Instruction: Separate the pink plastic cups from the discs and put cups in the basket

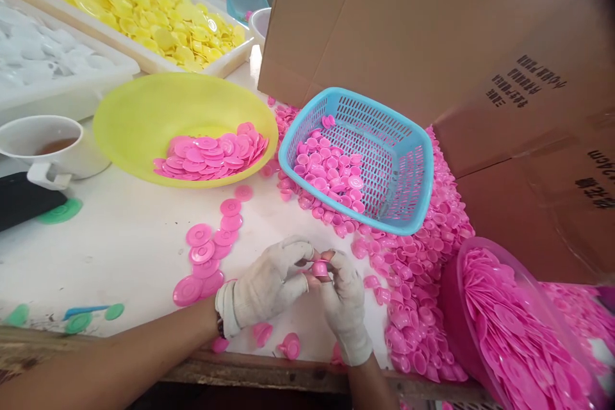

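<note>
Between both hands, above the white tabletop, is a small pink toy cup. My left hand, in a white glove with bare fingertips, pinches it from the left. From the right, my gloved right hand grips the same cup. Ahead of the hands stands a blue basket with small pink cups in it. Loose pink cups lie heaped around the basket and to the right. Left of the hands, flat pink discs lie in an overlapping group.
A yellow bowl holds pink discs. At right leans a pink tub packed with discs, before a cardboard box. A white mug with brown liquid stands left. Trays of yellow pieces and white pieces are behind.
</note>
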The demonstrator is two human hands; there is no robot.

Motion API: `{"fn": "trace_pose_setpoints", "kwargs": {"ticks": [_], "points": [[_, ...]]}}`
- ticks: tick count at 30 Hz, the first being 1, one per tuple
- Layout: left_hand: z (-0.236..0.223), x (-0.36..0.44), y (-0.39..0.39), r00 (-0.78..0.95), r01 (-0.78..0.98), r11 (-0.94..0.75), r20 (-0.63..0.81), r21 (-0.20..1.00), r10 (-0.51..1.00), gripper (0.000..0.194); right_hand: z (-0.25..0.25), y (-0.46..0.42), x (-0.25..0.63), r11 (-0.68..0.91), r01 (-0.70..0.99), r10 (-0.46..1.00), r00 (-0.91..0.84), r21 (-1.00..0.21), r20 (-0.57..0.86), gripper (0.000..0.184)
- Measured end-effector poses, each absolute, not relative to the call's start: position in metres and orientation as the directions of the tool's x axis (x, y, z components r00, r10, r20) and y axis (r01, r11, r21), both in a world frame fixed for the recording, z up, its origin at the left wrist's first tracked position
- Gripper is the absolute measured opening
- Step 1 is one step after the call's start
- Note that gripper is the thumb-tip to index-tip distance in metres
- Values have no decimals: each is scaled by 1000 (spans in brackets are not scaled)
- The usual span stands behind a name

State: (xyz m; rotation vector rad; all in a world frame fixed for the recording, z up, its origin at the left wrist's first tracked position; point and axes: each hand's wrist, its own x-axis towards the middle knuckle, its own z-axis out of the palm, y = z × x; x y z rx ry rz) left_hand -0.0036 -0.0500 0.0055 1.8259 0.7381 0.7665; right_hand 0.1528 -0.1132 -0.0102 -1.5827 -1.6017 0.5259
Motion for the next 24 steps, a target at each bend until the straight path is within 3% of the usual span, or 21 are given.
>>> {"fn": "trace_pose_setpoints", "kwargs": {"ticks": [4, 8, 13, 19, 24], "points": [[6, -1, -54, 583, 116, -426, 286, 897, 761, 3, -15, -116, 154, 145, 563, 964, 105, -814, 244, 21], [5, -1, -58, 554, 71, -443, 334, 894, 763, 7, -13, -119, 152, 154, 605, 962, 87, -781, 258, 16], [4, -2, -58, 548, 103, -364, 253, 926, 797, 6, -9, -118, 149, 131, 652, 963, 94, -747, 252, 11], [9, -1, -56, 544, 129, -171, 75, 977, 836, 14, -11, -116, 148, 63, 508, 954, 223, -859, 202, 10], [14, -1, -58, 552, 98, -219, 130, 971, 824, 13, -9, -120, 147, 37, 409, 961, 237, -912, 145, 14]]}}
